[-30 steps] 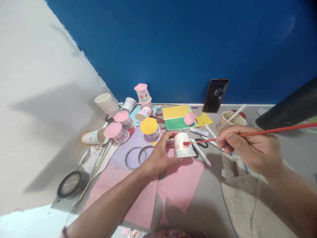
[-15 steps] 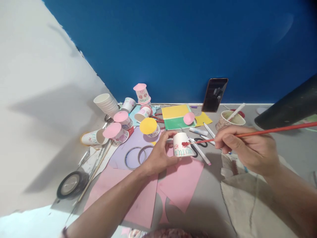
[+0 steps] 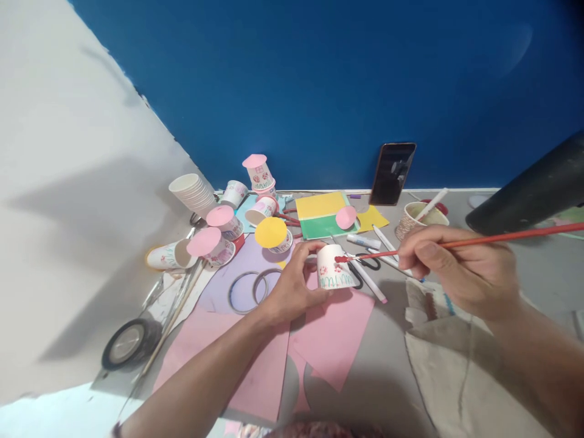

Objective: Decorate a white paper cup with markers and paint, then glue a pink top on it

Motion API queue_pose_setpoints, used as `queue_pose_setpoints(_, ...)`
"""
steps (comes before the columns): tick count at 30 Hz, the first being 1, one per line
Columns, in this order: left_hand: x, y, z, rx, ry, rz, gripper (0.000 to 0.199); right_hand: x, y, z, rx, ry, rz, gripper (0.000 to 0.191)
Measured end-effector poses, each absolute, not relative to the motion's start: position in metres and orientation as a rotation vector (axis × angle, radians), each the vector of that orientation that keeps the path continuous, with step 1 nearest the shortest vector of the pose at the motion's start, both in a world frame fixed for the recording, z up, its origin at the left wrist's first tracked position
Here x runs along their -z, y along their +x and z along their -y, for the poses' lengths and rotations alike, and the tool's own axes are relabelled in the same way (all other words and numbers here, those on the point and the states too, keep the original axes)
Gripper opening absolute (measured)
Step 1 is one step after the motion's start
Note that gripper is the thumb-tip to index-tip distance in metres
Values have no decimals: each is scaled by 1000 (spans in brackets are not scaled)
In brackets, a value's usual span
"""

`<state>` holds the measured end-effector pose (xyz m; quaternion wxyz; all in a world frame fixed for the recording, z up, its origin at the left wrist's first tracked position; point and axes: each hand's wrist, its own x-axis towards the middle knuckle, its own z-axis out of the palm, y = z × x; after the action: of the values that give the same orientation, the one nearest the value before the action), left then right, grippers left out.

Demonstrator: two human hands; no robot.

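My left hand (image 3: 296, 283) grips a white paper cup (image 3: 329, 260) from its left side. The cup is upside down, with red painted marks and green strokes near its lower rim. In my right hand (image 3: 460, 264) is a long red paintbrush (image 3: 483, 238), pinched between thumb and fingers. The brush's red-loaded tip lies at the cup's side, above the red marks; whether it touches the surface I cannot tell. Under the cup and my left hand are pink paper sheets (image 3: 340, 334). Behind the cup lie scissors (image 3: 370, 261), partly hidden, and several white markers (image 3: 371, 283).
Decorated cups with pink and yellow paper tops (image 3: 271, 232) stand at the back left, near a stack of paper cups (image 3: 191, 191). Tape rings (image 3: 249, 293) lie on purple paper. A phone (image 3: 392, 174) leans on the blue wall. Right are a paint cup (image 3: 406, 222) and cloth (image 3: 456, 365).
The brush tip has moved slightly up on the cup, and a red mark now shows where it was. My right hand has risen slightly; my left hand still holds the cup.
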<state>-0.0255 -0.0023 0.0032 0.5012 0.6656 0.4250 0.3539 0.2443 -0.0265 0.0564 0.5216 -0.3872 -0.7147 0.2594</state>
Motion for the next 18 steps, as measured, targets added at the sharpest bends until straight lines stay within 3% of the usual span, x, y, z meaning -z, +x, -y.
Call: queue_pose_setpoints(18,5,-26,0,-893,1426,-889,78,-58,248,25,-551,-912,1801,25)
